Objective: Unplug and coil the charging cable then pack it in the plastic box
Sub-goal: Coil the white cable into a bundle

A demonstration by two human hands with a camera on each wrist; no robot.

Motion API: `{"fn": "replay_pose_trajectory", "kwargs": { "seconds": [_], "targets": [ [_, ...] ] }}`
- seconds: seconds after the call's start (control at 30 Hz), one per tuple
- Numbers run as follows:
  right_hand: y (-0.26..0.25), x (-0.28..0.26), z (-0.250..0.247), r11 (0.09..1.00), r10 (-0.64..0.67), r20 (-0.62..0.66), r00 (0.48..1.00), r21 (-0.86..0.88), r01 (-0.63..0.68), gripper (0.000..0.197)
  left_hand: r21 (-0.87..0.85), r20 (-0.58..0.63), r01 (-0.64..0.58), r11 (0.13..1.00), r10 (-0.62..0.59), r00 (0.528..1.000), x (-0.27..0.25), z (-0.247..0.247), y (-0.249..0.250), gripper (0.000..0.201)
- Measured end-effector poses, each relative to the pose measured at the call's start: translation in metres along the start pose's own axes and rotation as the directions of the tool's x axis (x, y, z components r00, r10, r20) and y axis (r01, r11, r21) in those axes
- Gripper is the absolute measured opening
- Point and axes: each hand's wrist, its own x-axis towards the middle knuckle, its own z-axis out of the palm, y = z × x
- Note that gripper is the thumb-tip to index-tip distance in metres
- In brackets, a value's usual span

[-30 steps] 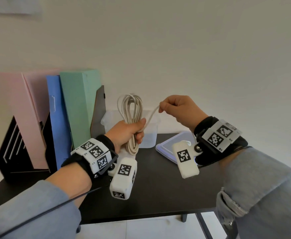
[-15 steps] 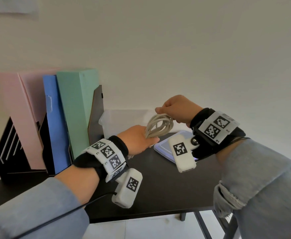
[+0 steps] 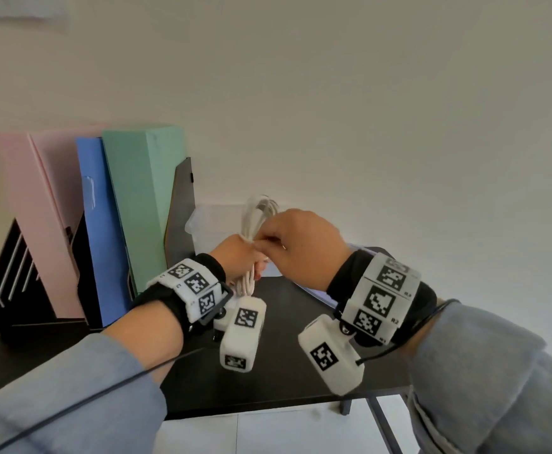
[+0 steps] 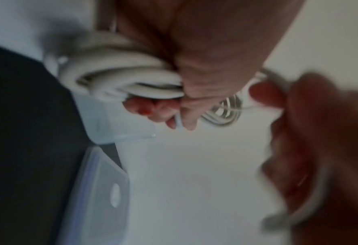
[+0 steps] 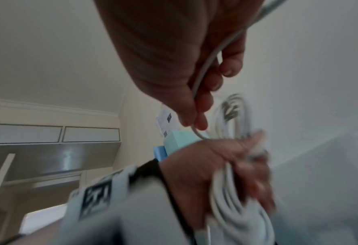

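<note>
A white charging cable (image 3: 255,213) is wound into a long upright bundle, with loops showing above and below my left hand (image 3: 238,257). That hand grips the bundle's middle (image 4: 132,77) (image 5: 232,190). My right hand (image 3: 295,244) is close against it from the right and pinches the cable's loose end strand (image 5: 207,66), which runs to the bundle. The clear plastic box (image 3: 209,231) stands open on the black table (image 3: 287,355) just behind both hands. Its lid (image 4: 102,190) lies flat to the right of the box.
Pink (image 3: 32,217), blue (image 3: 99,231) and green folders (image 3: 140,204) stand in a black file holder (image 3: 12,290) at the table's left, close to the box. A white wall rises behind. The table's front edge and a leg (image 3: 382,424) show below my wrists.
The bundle has gone from upright to tilted flat and back to upright. My right hand came in from the right with the loose end and now sits against my left hand.
</note>
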Motion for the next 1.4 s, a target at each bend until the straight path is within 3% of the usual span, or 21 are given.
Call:
{"fn": "replay_pose_trajectory", "kwargs": {
  "seconds": [0.07,0.13,0.33,0.4,0.53,0.6,0.67,0.73,0.87,0.97,1.0,1.07,1.17,1.3,1.4],
  "targets": [
    [0.006,-0.005,0.006,0.976,0.080,0.000,0.997,0.202,-0.079,0.022,-0.285,0.049,0.009,0.959,0.005,0.999,-0.001,-0.005,0.000,0.033],
    [0.016,-0.007,0.007,0.914,0.183,-0.017,0.983,0.372,-0.164,0.019,-0.410,0.109,0.004,0.912,0.045,0.993,0.000,-0.008,0.000,0.027],
    [0.049,-0.004,-0.001,0.876,0.285,-0.019,0.958,0.412,-0.252,0.014,-0.575,0.205,0.014,0.818,0.128,0.970,-0.001,-0.011,-0.003,0.034],
    [0.061,-0.003,0.001,0.881,0.283,-0.028,0.959,0.402,-0.248,0.014,-0.590,0.231,0.014,0.807,0.152,0.961,-0.003,-0.012,-0.004,0.034],
    [0.067,0.001,0.009,0.978,0.208,-0.191,0.959,0.056,-0.201,0.020,-0.579,0.260,0.002,0.815,0.182,0.948,-0.007,-0.006,-0.002,0.032],
    [0.063,0.004,0.011,0.976,0.192,-0.245,0.950,0.151,-0.159,0.020,-0.545,0.256,-0.012,0.838,0.181,0.950,-0.005,-0.003,-0.003,0.041],
    [0.059,0.005,0.014,0.921,0.278,-0.204,0.939,0.336,-0.200,0.019,-0.516,0.253,-0.029,0.856,0.185,0.950,-0.002,-0.004,-0.003,0.051],
    [0.055,0.005,0.017,0.768,0.411,-0.118,0.904,0.578,-0.274,0.012,-0.484,0.273,-0.056,0.874,0.212,0.938,-0.002,-0.004,-0.001,0.061],
    [0.050,0.004,0.020,0.304,0.511,0.105,0.853,0.907,-0.293,0.007,-0.358,0.271,-0.123,0.926,0.229,0.935,-0.006,0.002,0.002,0.064],
    [0.051,0.007,0.013,-0.149,0.504,0.292,0.813,0.957,-0.250,0.018,-0.292,0.256,-0.117,0.949,0.195,0.947,-0.007,0.009,0.002,0.049],
    [0.052,0.007,0.010,-0.249,0.501,0.334,0.798,0.939,-0.236,0.018,-0.279,0.251,-0.110,0.954,0.183,0.951,-0.006,0.009,0.002,0.047],
    [0.055,0.008,0.008,-0.338,0.487,0.386,0.784,0.911,-0.239,0.013,-0.273,0.239,-0.090,0.958,0.159,0.958,-0.004,0.008,0.001,0.047],
    [0.060,0.008,0.011,-0.299,0.462,0.407,0.788,0.908,-0.293,0.029,-0.310,0.226,-0.064,0.949,0.139,0.964,-0.003,0.006,0.000,0.047],
    [0.061,0.007,0.014,-0.140,0.484,0.444,0.754,0.890,-0.434,0.019,-0.324,0.219,-0.042,0.945,0.119,0.968,-0.003,0.007,0.002,0.047],
    [0.064,0.006,0.017,-0.092,0.446,0.471,0.761,0.870,-0.485,0.029,-0.305,0.233,-0.037,0.952,0.112,0.966,-0.003,0.006,0.002,0.047]
  ]
}}
